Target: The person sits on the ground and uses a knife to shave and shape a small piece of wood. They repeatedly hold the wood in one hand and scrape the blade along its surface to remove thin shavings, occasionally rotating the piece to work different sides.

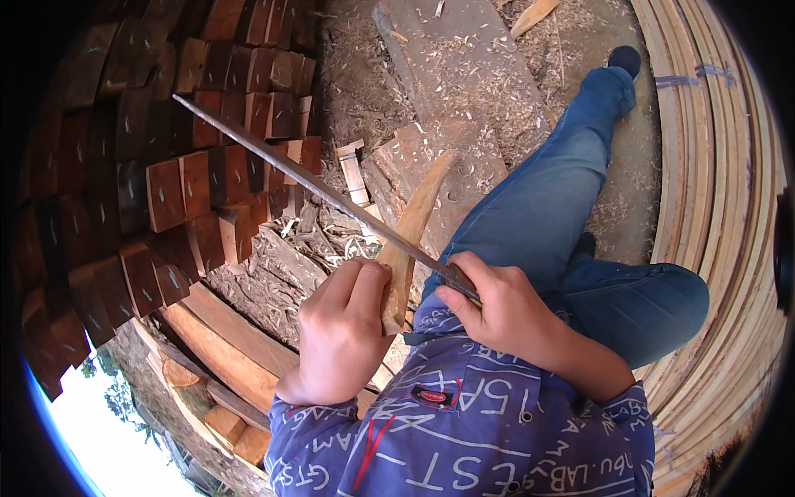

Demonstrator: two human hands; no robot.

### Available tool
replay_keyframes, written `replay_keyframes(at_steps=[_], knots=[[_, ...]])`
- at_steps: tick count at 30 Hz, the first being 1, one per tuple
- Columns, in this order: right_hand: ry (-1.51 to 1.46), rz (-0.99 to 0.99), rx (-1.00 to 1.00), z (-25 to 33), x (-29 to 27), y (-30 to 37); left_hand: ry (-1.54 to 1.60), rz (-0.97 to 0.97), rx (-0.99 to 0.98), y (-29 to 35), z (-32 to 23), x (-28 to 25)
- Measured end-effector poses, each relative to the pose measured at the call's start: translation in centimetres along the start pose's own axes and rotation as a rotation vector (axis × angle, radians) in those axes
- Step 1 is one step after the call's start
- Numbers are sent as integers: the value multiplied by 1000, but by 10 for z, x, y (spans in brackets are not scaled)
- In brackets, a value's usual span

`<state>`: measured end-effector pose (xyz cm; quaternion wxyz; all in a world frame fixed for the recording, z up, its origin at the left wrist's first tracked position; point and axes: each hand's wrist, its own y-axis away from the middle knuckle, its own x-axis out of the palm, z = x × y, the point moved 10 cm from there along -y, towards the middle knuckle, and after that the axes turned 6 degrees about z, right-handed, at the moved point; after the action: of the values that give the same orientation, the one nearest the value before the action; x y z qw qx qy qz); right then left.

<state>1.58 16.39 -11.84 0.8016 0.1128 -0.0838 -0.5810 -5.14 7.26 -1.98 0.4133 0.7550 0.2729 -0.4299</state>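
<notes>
My left hand (346, 319) is closed round the lower end of a pale, curved piece of wood (421, 203), which tapers to a tip pointing away from me. In my right hand (507, 308) is the dark grip end of a long, narrow, tapered metal blade (281, 161); whether it is a knife or a file I cannot tell. The blade slants to the far left and crosses over the wood just beyond my left fingers. Whether the two touch is unclear. The left fingertips are partly hidden behind the knuckles.
A stack of reddish-brown wood blocks (178, 195) rises at the left. Long bent wooden strips (704, 166) lie along the right, beside my outstretched leg (546, 174). Shavings cover a flat board (455, 66) ahead. Split logs (228, 348) lie at the near left.
</notes>
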Motion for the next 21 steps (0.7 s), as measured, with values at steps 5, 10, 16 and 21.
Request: replay_keyframes(at_steps=[5, 10, 16, 21], knots=[[22, -44, -64, 14, -3, 3, 1, -9, -7, 3, 0, 1], [33, -1, -35, 0, 6, -7, -5, 23, -64, 5, 11, 4], [121, -34, -87, 24, 6, 6, -27, 15, -53, 11, 3, 3], [107, -24, 28, -8, 6, 0, 14, -33, -39, 9, 7, 3]])
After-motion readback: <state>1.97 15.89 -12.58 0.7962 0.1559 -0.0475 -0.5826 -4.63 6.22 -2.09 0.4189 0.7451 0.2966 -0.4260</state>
